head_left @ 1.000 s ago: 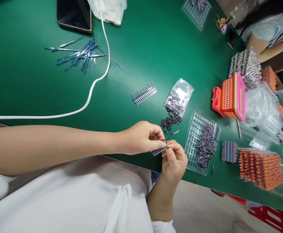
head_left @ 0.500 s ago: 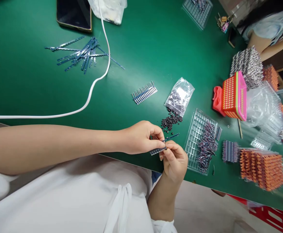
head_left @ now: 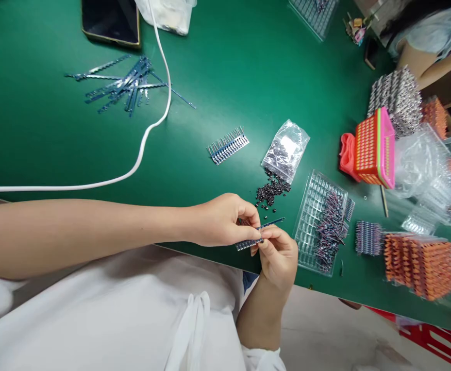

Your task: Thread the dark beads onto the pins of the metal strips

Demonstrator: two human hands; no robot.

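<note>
My left hand is closed, thumb and fingers pinching a narrow dark strip with a row of small pieces. Part of that strip is hidden under the fingers. My right hand meets it at the strip's right end, its thumb and forefinger pressed together there; whether a small piece sits between them cannot be made out. A thin blue strip end sticks out past the left fingertips. Just beyond my hands lies a pile of small dark beads, spilling from a clear plastic bag.
A clear compartment tray with thin leaded parts stands right of my hands. Farther back lie a filled strip, loose blue strips, a white cable and a phone. A basket and orange stacks stand at right.
Both hands stay together and have shifted only slightly. The held strip has tilted a little and sits slightly lower and farther left. The whole view has moved slightly.
</note>
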